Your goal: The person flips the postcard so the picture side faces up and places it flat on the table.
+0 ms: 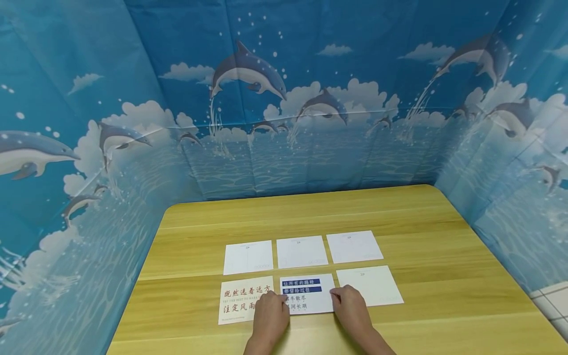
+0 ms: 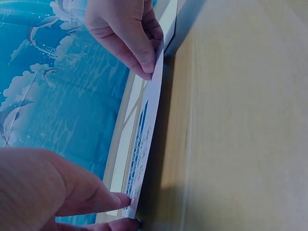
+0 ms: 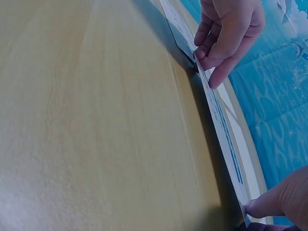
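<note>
Close to the person, over the table, the left hand and the right hand each pinched one short side of a word card with blue bars. On both sides, the thumb was on top and a finger was underneath. Its near edge looked a little up off the wood, above a dark shadow.

The word card looked thin and very light. It seemed stiff enough to lie flat between two pinches, but a hard push inward could have bent or creased it. Its face looked smooth, so it might have slipped a bit. The short sides seemed the best spots for a soft hold, leaving most words showing.

To its left lay a red-word card, and to its right a cream card. Farther off, a back left card, a back middle card and a back right card made a row. Behind the table hung a blue dolphin sheet.
</note>
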{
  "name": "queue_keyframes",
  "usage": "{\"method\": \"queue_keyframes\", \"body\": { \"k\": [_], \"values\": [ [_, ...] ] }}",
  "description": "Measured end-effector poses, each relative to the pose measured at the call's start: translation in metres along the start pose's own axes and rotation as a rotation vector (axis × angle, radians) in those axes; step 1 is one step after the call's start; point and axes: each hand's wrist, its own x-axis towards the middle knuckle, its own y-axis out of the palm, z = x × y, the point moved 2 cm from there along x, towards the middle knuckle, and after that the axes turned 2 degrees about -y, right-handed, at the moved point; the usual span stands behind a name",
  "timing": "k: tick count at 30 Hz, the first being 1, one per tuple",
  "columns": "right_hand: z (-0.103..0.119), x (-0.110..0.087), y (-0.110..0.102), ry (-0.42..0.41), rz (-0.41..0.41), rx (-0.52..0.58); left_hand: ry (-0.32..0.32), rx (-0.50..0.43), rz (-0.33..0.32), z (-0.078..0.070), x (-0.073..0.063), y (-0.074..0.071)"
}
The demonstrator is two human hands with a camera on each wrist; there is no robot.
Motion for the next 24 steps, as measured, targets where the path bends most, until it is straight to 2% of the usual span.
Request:
{"method": "queue_keyframes", "body": {
  "k": [9,15,19,24],
  "values": [
    [0.0018,0.0008,0.0008,-0.008,0.011,-0.027,-0.013,0.025,-0.002,0.0005,-0.0021,0.0045],
    [0.004,0.0003,0.0017,-0.045,-0.004,-0.045,0.02,0.0,-0.019,-0.0016,-0.0045,0.0058],
    [0.0056,-0.0004,0.0011,-0.071,-0.021,-0.059,0.011,-0.011,0.009,-0.0028,-0.0057,0.0068],
    [0.0072,-0.0012,0.0009,-0.082,-0.044,-0.078,0.017,-0.007,0.012,-0.0024,-0.0056,0.0072]
  ]
}}
